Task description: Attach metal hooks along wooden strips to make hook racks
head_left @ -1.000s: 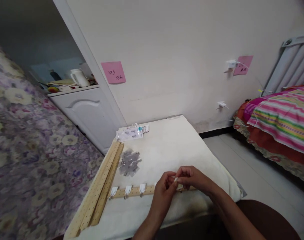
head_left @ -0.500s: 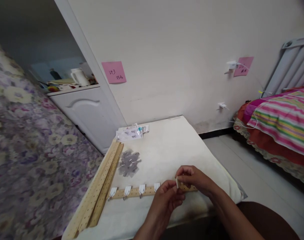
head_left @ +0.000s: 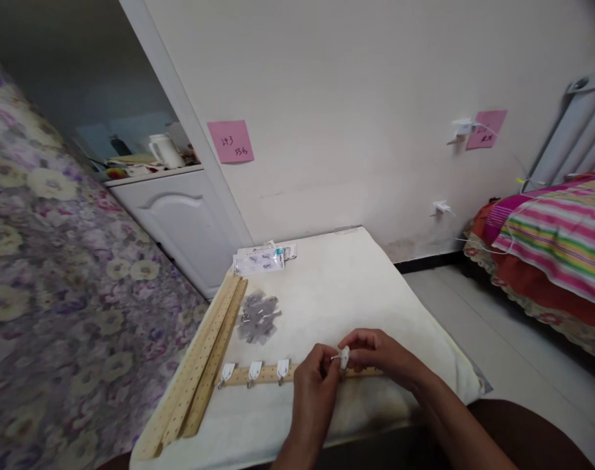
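I hold a small white plastic hook [head_left: 345, 358] between my two hands, just above the near edge of the white cloth-covered surface [head_left: 327, 287], right of that edge's middle. My left hand [head_left: 311, 380] has its thumb and index finger pinched nearly together on the hook's thin metal end, while my right hand [head_left: 383, 354] grips the white body between thumb and curled fingers, with only the hook's thickness parting them. Beneath my hands a narrow light-wood strip with small holes [head_left: 271, 374] lies along the near edge; my left hand covers part of it. Toward its left end sit three white hooks with metal prongs [head_left: 255, 371], spaced apart, prongs toward the near edge. Longer light-wood strips pierced with rows of holes [head_left: 203, 349] lie side by side along the left edge. Just right of their far part is a loose heap of small grey translucent plastic packets [head_left: 258, 320], some with metal glinting. In the far left corner, flat printed white packages [head_left: 259, 262] overlap one another.
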{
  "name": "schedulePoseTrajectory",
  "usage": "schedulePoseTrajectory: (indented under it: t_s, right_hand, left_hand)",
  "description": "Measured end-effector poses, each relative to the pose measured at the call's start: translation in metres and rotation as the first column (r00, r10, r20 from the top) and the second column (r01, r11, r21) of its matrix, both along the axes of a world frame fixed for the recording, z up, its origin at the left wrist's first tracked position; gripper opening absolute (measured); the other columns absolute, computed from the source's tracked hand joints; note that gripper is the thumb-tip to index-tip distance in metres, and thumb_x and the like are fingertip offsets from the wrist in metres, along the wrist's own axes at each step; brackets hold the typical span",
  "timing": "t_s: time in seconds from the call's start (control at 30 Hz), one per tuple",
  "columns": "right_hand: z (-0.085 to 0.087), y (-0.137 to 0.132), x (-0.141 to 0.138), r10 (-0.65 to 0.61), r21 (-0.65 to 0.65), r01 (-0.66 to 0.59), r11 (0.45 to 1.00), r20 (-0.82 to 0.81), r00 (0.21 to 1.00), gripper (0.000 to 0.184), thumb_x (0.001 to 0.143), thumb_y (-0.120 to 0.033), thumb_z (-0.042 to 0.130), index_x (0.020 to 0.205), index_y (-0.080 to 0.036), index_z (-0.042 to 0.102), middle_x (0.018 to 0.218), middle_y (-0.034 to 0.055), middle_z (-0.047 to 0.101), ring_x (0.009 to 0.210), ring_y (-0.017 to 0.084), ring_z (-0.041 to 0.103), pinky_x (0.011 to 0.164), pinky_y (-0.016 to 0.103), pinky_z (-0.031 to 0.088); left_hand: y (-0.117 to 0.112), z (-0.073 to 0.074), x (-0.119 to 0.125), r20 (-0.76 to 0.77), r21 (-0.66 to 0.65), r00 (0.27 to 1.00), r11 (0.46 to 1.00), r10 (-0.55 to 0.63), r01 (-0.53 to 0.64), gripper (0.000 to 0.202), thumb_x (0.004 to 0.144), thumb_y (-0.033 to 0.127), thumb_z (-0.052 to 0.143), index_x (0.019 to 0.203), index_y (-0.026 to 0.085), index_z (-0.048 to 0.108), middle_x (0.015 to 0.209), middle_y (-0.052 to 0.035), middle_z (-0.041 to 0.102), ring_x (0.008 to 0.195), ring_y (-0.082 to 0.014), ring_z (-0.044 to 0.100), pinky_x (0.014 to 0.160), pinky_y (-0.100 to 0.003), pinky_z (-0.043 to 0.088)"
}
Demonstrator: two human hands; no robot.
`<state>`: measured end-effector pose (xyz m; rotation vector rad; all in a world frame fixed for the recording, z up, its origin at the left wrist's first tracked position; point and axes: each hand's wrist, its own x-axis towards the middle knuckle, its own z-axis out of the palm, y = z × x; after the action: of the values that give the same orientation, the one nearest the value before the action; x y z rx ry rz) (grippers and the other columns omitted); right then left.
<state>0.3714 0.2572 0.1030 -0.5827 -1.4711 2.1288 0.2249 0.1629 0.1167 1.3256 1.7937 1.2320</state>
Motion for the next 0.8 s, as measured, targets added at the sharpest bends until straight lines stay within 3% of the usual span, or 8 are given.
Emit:
schedulePoseTrajectory:
  t_s: [0.13, 0.4, 0.63, 0.73, 0.8]
  right_hand:
    - [-0.002, -0.004, -0.005, 0.025, 0.009, -0.024, 1.0, -0.026, 0.999, 0.035, 0.062, -0.026, 0.078, 0.094, -0.018, 0.066, 0.08, 0.0006, 0.069, 0.072, 0.014, 0.063, 0.07, 0.027, 0.047]
    - [-0.001, -0.01, -0.011, -0.007, 0.041, 0.008, 0.999, -0.029, 1.0, 0.032, 0.07, -0.025, 0.069, 0.102, -0.02, 0.065, 0.096, 0.0036, 0.068, 0.084, 0.018, 0.064, 0.075, 0.031, 0.05]
    - [-0.003, -0.012, -0.014, -0.033, 0.284, 0.015, 0.959, 0.06, 0.998, 0.02, 0.08, -0.026, 0.058, 0.098, -0.019, 0.064, 0.084, 0.003, 0.067, 0.077, 0.017, 0.063, 0.07, 0.03, 0.049]
    - [-0.004, -0.013, -0.011, -0.058, 0.288, 0.032, 0.957, 0.083, 0.995, 0.014, 0.082, -0.027, 0.056, 0.094, -0.019, 0.06, 0.079, 0.0018, 0.067, 0.071, 0.015, 0.063, 0.065, 0.028, 0.049]
    - [-0.004, -0.011, -0.008, -0.074, 0.282, 0.039, 0.958, 0.115, 0.991, 0.01, 0.082, -0.027, 0.057, 0.088, -0.019, 0.057, 0.073, 0.001, 0.066, 0.068, 0.015, 0.063, 0.062, 0.027, 0.048]
  left_hand:
    - [0.0, 0.003, 0.0, -0.125, 0.022, 0.992, 0.999, 0.037, -0.034, 0.011, 0.08, 0.031, 0.055, 0.076, 0.021, 0.056, 0.06, 0.0051, 0.054, 0.058, -0.0118, 0.049, 0.054, -0.022, 0.035]
    - [0.0, 0.008, 0.0, -0.198, -0.018, 0.98, 1.0, -0.027, 0.024, 0.008, 0.084, 0.026, 0.047, 0.081, 0.021, 0.053, 0.069, 0.0028, 0.059, 0.064, -0.0137, 0.055, 0.059, -0.023, 0.038]
    - [0.001, 0.012, -0.002, -0.311, -0.033, 0.949, 0.998, -0.053, 0.044, 0.014, 0.084, 0.024, 0.044, 0.093, 0.021, 0.054, 0.073, 0.0012, 0.062, 0.068, -0.0153, 0.058, 0.063, -0.025, 0.038]
    - [0.002, 0.014, -0.005, -0.326, -0.043, 0.943, 0.998, -0.065, 0.054, 0.021, 0.085, 0.025, 0.043, 0.1, 0.021, 0.057, 0.074, 0.0004, 0.063, 0.068, -0.0158, 0.058, 0.064, -0.025, 0.039]
    - [0.003, 0.015, -0.006, -0.319, -0.042, 0.943, 0.996, -0.092, 0.082, 0.02, 0.085, 0.027, 0.043, 0.093, 0.021, 0.06, 0.077, -0.0011, 0.064, 0.071, -0.0159, 0.059, 0.065, -0.026, 0.04]
